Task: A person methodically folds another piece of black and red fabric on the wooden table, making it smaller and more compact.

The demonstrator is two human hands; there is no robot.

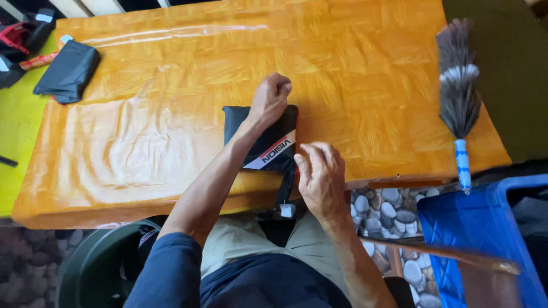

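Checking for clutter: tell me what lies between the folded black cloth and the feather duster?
Only bare orange tabletop between the cloth and the duster, in the head view.

Glossy orange wooden table [171,142], pebble-patterned floor [388,208], blue crate [485,228]

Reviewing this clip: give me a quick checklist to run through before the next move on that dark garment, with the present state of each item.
1. Left hand pressing the dark garment: ok, fist rests on its far edge.
2. Right hand on the garment: ok, fingers at its near right corner.
3. Garment fully on the table: not ok, a strip with a tag hangs over the near edge.
4. Garment folded evenly: cannot tell, the arm covers it.
5. Feather duster apart from the hands: ok.
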